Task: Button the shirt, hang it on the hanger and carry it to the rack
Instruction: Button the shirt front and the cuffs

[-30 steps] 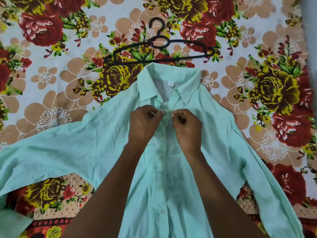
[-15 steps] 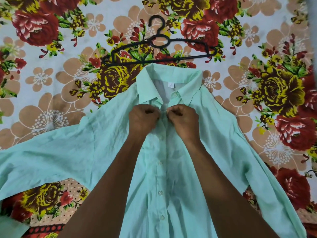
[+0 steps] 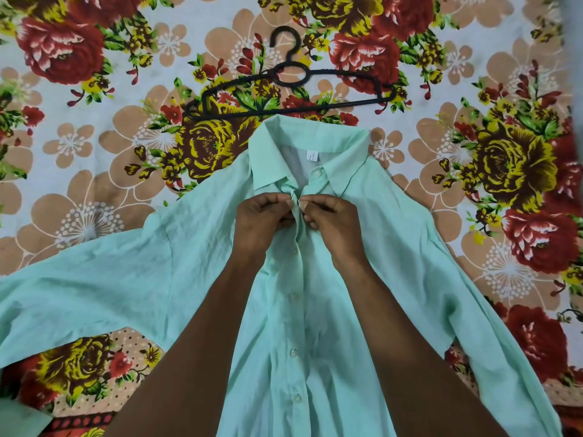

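Observation:
A mint green shirt (image 3: 126,279) lies face up on the floral sheet, sleeves spread to both sides, collar toward the far side. Several buttons down its front placket are fastened. My left hand (image 3: 262,219) and my right hand (image 3: 331,222) meet just below the collar, each pinching one edge of the placket between thumb and fingers at an upper button. The topmost collar button above them is open. A black plastic hanger (image 3: 290,89) lies flat just beyond the collar, hook pointing away from me.
A floral bedsheet (image 3: 79,184) with red and yellow roses covers the whole surface under the shirt and hanger. A folded mint cuff (image 3: 19,417) lies at the lower left corner. No rack is in view.
Both hands have crept up the placket toward the collar and now pinch closer together. The view has shifted slightly; shirt and hanger have stayed in place.

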